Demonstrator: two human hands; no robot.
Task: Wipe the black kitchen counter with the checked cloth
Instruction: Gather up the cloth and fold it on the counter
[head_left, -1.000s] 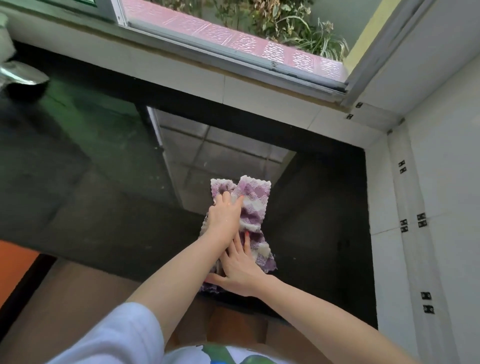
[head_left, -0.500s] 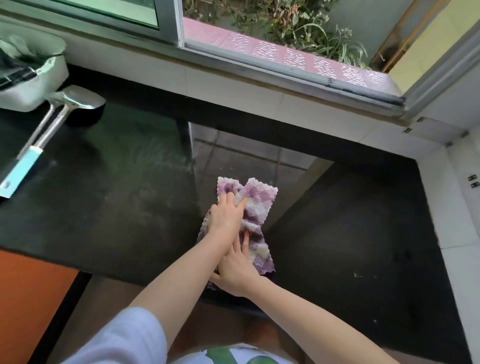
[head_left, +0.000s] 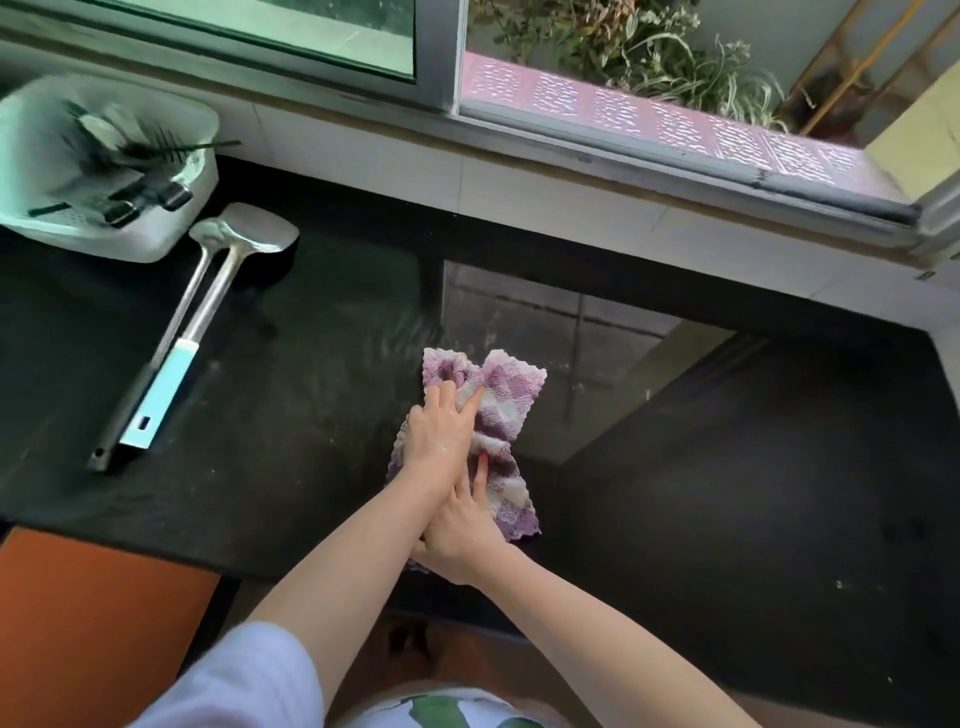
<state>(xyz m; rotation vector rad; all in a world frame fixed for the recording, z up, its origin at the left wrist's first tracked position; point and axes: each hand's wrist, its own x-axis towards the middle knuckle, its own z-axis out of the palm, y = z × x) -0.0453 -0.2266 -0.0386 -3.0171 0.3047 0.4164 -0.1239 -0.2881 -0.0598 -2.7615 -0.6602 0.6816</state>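
Note:
A purple and white checked cloth (head_left: 506, 415) lies bunched on the glossy black kitchen counter (head_left: 727, 493), near its front edge. My left hand (head_left: 439, 434) presses on the far part of the cloth, fingers bent into its folds. My right hand (head_left: 460, 538) lies on the near part, its fingers flat and partly tucked under my left wrist. Wet streaks show on the counter just left of the cloth.
A white basket (head_left: 156, 234) with dark utensils stands at the far left of the counter. Two metal spatulas (head_left: 208, 306), one with a light blue handle, lie beside it. A tiled ledge and a window (head_left: 623, 145) run along the back. An orange cabinet front (head_left: 93, 623) sits below left.
Both hands and the cloth have slid left along the counter. The view followed, so the basket and spatulas have come into sight and the right wall has dropped out.

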